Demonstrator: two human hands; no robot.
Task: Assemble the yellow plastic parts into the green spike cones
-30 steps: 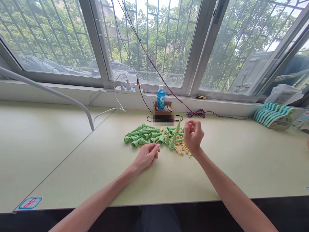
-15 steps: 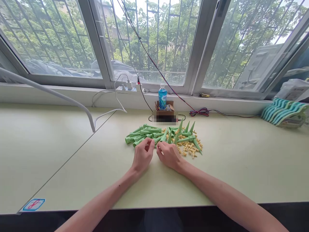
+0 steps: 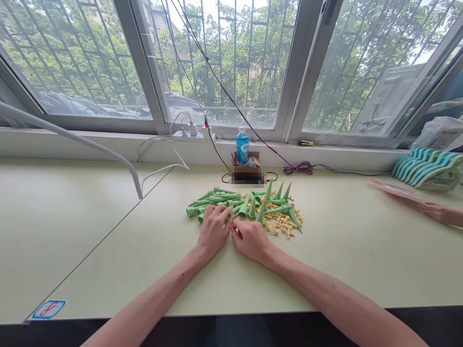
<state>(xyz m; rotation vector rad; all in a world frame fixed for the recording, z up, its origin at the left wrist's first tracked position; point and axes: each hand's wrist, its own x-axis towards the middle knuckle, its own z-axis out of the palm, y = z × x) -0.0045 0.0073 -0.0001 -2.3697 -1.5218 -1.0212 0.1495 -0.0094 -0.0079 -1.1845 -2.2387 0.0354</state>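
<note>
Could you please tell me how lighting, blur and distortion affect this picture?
All from the head view: daylight through the windows washes out bits of sky; shadows on the table are soft; the window frames slant, probably wide-lens distortion; the pink item by another person's hand looks smeared; a pixelated patch hides detail below the bottle.
</note>
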